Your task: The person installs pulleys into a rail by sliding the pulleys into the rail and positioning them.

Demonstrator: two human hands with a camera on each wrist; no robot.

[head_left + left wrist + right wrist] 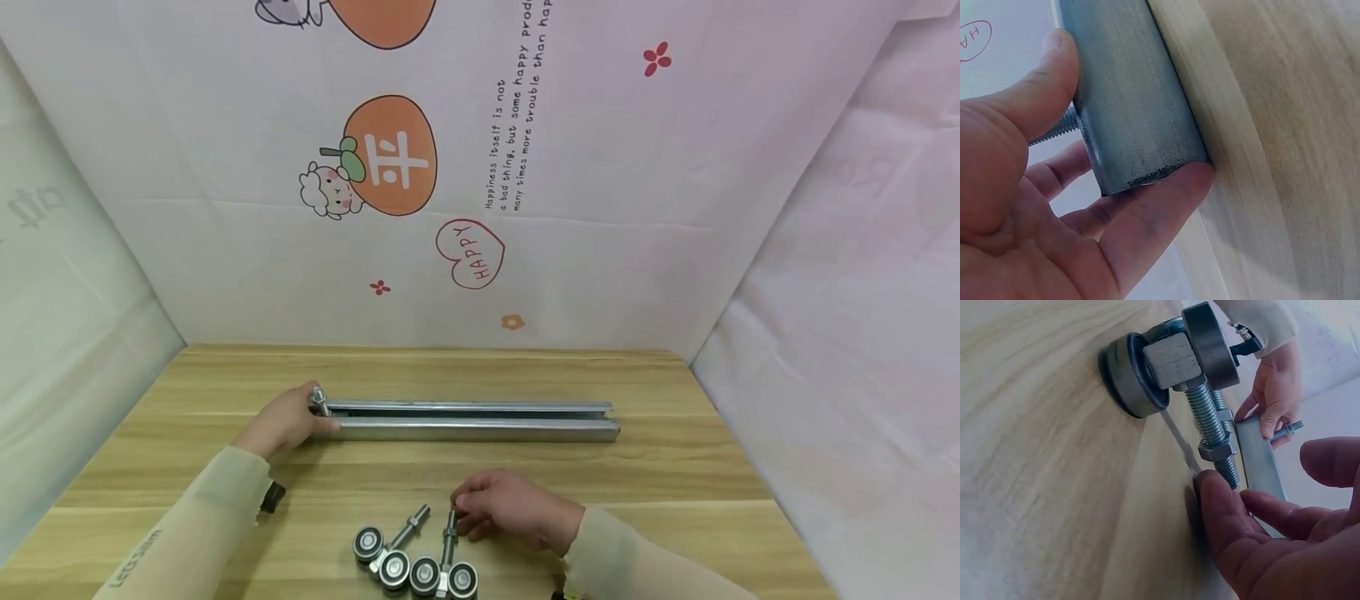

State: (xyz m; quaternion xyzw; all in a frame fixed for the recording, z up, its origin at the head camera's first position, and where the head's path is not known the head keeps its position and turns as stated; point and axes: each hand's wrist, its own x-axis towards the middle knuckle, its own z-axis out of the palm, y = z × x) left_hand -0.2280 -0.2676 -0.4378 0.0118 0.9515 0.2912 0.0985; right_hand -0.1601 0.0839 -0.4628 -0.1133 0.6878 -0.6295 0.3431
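White printed backdrop (592, 208) with red heart (471, 255) behind wood-grain tabletop (667, 475)

Silver-grey rail (480, 431), tan wood-grained tabletop (675, 471)

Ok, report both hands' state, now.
Left hand: holding the metal rail by one end.
Right hand: open, at the tip of a roller bolt, contact unclear.

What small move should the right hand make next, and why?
The right hand should probably close its thumb onto the near bolt of the right roller trolley: fingers are at the threaded tip, but the thumb stands apart. The left hand holds the rail, where another bolt sticks up.
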